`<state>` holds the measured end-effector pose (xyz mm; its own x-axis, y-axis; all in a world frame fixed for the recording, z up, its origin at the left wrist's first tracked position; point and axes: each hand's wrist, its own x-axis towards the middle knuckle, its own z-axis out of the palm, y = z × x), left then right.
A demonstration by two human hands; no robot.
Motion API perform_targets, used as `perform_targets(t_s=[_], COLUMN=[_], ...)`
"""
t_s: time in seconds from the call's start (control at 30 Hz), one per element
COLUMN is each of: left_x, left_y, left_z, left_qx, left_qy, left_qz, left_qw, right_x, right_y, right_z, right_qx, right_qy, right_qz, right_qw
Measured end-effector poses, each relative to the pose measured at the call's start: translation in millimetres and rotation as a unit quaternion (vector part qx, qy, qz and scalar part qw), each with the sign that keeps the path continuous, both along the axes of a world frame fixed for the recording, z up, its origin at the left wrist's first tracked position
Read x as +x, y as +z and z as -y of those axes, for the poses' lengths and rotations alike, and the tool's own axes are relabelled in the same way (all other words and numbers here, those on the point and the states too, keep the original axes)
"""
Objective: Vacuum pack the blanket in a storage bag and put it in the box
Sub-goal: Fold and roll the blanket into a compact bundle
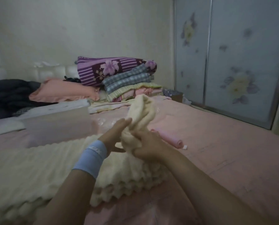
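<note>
A cream fluffy blanket (38, 168) lies spread over the near left of the pink bed (224, 159), one end bunched up and lifted in the middle. My right hand (147, 146) grips that bunched part from the right. My left hand (115, 135), with a light blue wristband, presses against its left side with fingers mostly straight. A white plastic box (54, 120) stands on the bed at the left. A clear storage bag (104, 122) lies flat just beyond my hands. A pink hand pump (171, 138) lies to the right of them.
Folded bedding in purple, checked and striped cloth (119, 75) is stacked at the head of the bed beside a pink pillow (62, 91). Dark clothes (10, 95) lie at far left. A flowered sliding wardrobe (241, 62) stands along the right side.
</note>
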<state>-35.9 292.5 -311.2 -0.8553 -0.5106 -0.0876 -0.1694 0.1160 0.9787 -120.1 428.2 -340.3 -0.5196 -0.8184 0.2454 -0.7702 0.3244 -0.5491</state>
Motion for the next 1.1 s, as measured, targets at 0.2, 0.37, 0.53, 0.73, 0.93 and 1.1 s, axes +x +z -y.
perform_targets(t_s=[0.2,0.37,0.53,0.73,0.93,1.1], left_x=[41,56,27,8,-19,-67], left_y=[-37,-32,-16,-106,-59,-37], left_z=[57,86,79,99,96,125], left_qx=[-0.065,-0.252,-0.468,-0.469,-0.503,-0.662], left_qy=[0.112,0.187,0.067,-0.092,-0.078,0.112], left_qz=[0.011,0.113,0.061,0.383,0.425,0.279], left_qw=[0.992,0.943,0.879,0.791,0.749,0.686], right_x=[10,-9,15,-10,-31,-61], right_y=[-7,-29,-43,-33,-25,-32], right_z=[35,60,88,98,124,150], right_qx=[-0.157,0.087,0.253,0.278,0.223,0.063], right_qy=[0.105,-0.049,-0.004,-0.124,-0.139,-0.142], right_qz=[0.322,-0.004,-0.051,-0.068,-0.201,-0.282], right_qw=[0.928,0.995,0.966,0.95,0.944,0.947])
